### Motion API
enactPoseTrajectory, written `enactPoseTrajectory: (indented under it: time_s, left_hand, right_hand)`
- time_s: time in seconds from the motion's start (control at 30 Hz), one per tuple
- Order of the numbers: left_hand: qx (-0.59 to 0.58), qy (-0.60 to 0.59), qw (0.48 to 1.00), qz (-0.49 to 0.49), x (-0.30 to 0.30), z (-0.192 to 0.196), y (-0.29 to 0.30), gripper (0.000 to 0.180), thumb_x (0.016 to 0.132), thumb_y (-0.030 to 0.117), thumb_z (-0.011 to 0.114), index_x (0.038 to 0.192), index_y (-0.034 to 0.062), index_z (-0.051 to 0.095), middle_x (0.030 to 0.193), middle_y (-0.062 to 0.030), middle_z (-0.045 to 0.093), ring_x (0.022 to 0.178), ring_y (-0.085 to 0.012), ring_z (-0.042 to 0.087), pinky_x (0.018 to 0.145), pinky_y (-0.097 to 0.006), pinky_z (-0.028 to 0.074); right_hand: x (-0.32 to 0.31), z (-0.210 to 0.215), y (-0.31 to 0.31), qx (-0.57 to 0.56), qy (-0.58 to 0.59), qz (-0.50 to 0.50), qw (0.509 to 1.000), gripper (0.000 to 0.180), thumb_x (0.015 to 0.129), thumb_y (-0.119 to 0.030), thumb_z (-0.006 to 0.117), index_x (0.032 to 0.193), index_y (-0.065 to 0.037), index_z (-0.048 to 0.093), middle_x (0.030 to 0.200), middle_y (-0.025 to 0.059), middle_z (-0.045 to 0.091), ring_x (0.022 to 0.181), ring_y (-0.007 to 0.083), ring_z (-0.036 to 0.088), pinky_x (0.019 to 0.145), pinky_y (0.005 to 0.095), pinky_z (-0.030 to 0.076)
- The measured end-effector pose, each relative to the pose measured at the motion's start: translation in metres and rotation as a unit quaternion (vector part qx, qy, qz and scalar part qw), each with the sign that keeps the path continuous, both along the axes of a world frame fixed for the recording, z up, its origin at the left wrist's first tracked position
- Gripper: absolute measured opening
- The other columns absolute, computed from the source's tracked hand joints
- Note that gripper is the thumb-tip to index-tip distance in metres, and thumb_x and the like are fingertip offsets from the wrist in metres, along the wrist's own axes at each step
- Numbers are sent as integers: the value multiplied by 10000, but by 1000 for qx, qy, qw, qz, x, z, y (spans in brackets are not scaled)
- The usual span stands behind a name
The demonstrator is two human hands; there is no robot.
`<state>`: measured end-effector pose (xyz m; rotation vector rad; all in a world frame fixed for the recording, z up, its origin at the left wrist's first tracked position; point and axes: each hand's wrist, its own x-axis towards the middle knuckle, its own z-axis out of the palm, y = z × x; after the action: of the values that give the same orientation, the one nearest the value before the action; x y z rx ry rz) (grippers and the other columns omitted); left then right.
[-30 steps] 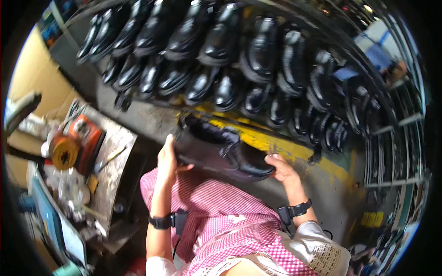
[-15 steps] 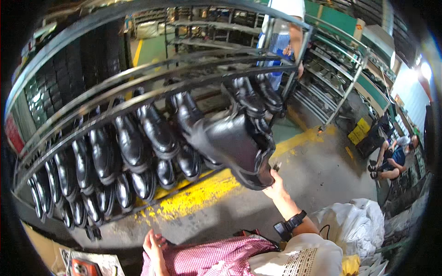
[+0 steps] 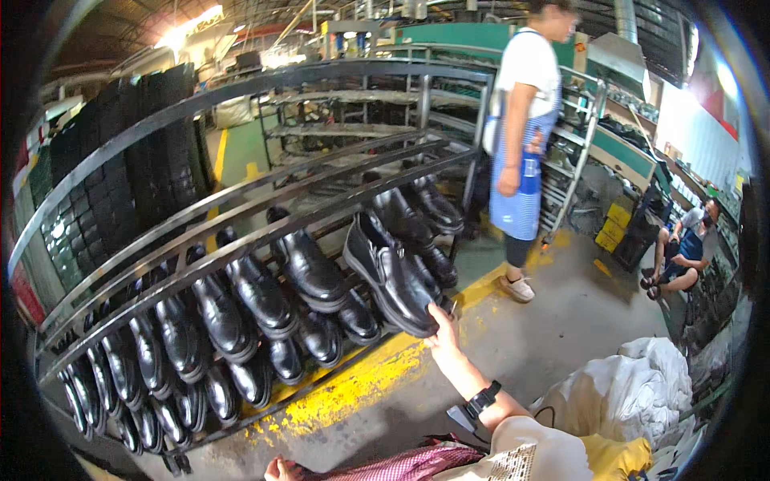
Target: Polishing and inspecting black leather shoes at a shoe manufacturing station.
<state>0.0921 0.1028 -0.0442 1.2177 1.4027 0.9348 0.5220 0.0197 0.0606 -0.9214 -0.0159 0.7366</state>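
My right hand (image 3: pixel 443 325) reaches up and grips the sole end of a black leather shoe (image 3: pixel 389 272), holding it against a bar of the grey metal rack (image 3: pixel 241 232). The shoe sits tilted among other black shoes (image 3: pixel 309 268) lined up on the rack's rows. A dark watch is on my right wrist. My left hand (image 3: pixel 277 468) lies low at the picture's bottom edge on a pink checked cloth (image 3: pixel 409 463). It is mostly cut off, and nothing shows in it.
A person in a white shirt and blue apron (image 3: pixel 521 144) stands just right of the rack. Another person (image 3: pixel 690 248) sits at far right. White sacks (image 3: pixel 634 393) lie by my right arm. A yellow stripe (image 3: pixel 361 385) runs along the concrete floor below the rack.
The shoe was in both hands over my lap, then my left hand let go. My right hand lifted it up to the rack. The view swung upward.
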Motion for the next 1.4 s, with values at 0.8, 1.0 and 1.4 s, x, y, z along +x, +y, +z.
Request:
enactPoseTrajectory:
  time_s: [0.8,1.0,1.4]
  left_hand:
    - [133,197,964,-115,-22,31,-60,415,929,268,450,1262,22,470,1102,-108,601,1012,-194,563,920,-376,399]
    - [129,253,951,-123,-15,49,-62,424,936,308,450,1277,55,457,1073,-95,598,971,-173,557,924,-345,380]
    - [-68,-93,993,16,-40,-44,-30,266,938,237,501,1123,52,548,790,-97,639,530,-161,596,422,-278,479]
  right_hand:
    - [-57,3,133,-77,-391,97,912,474,867,-325,629,1246,-63,515,806,6,603,517,61,526,473,196,422]
    - [-66,36,151,-104,-193,144,965,687,781,-469,679,1293,-119,382,770,27,579,450,83,489,346,190,301]
    - [-76,-18,69,-5,-300,86,950,492,737,-336,713,1165,-182,524,1040,64,537,963,239,517,790,369,468]
